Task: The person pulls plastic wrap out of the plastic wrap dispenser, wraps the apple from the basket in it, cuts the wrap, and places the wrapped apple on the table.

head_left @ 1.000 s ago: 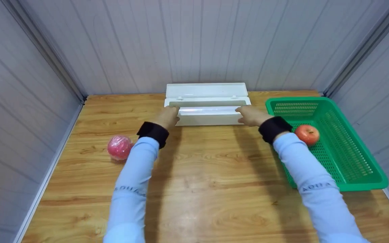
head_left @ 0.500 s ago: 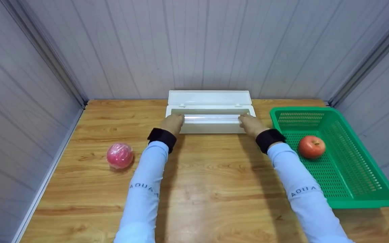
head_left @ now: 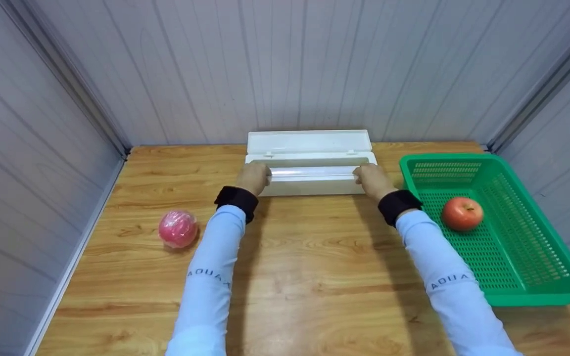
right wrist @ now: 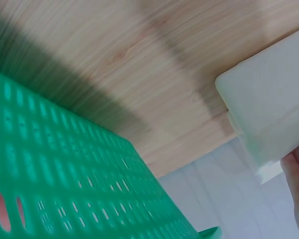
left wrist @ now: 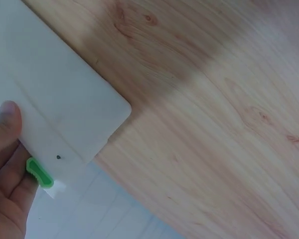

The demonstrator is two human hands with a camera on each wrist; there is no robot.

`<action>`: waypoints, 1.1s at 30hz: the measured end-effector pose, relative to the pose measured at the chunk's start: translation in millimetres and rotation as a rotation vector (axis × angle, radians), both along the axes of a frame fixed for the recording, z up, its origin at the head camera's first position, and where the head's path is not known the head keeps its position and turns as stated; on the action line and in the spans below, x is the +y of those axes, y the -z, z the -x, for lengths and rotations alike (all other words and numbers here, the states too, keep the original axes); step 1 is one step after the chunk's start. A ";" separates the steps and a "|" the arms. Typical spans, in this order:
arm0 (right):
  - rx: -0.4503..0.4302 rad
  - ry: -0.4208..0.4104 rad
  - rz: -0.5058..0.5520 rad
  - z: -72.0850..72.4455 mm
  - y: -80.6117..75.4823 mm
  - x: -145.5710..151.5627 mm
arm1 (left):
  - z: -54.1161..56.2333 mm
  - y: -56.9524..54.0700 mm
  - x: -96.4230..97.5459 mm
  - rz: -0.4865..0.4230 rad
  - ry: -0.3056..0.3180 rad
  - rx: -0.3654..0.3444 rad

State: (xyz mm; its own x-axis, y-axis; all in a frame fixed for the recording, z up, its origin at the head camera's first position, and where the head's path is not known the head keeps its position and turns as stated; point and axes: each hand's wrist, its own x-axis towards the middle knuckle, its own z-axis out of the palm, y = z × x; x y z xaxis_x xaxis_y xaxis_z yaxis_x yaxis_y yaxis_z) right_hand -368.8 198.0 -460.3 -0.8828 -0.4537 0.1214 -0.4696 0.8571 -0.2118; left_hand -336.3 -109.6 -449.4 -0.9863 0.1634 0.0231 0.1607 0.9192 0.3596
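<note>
At the back of the table stands a white cling film box (head_left: 309, 188), its lid (head_left: 309, 142) swung up toward the wall. A shiny strip of clear cling film (head_left: 312, 171) runs along the opening between the hands. My left hand (head_left: 253, 179) pinches the film at the left end, with fingertips right at the box's upper edge. In the left wrist view a green slider (left wrist: 40, 174) sits beside those fingers. At the right end my right hand (head_left: 374, 180) pinches the film with curled fingers. Most of its fingers are out of frame in the right wrist view.
A green basket (head_left: 542, 299) holding a red apple (head_left: 463, 214) stands on the right. On the left lies a pink ball-shaped thing in clear wrap (head_left: 178, 229). Panelled walls (head_left: 314, 64) enclose the wooden table (head_left: 305, 257) at the back and sides.
My hands have settled onto the two ends of the film, and their fingers have curled in. The whole head view has shifted slightly; box, basket and pink ball stay in place.
</note>
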 end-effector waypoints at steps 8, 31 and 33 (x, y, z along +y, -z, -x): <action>-0.037 0.114 0.167 2.1 -6.5 3.2 | 3.9 1.6 -4.7 -0.149 -0.044 0.053; 0.047 0.162 0.185 14.6 -1.3 -7.3 | 16.1 11.5 1.9 -0.035 -0.044 0.238; 0.061 0.120 0.151 16.4 -1.6 -6.0 | 16.6 13.6 0.8 -0.008 -0.014 0.288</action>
State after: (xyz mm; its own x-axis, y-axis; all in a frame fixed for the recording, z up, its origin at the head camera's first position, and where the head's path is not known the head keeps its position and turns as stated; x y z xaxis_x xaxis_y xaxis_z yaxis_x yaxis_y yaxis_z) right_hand -385.2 192.1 -458.7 -0.9183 -0.3184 0.2354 -0.3822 0.8682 -0.3166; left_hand -352.9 -108.8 -463.1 -0.9410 0.1486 0.3041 0.2449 0.9192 0.3084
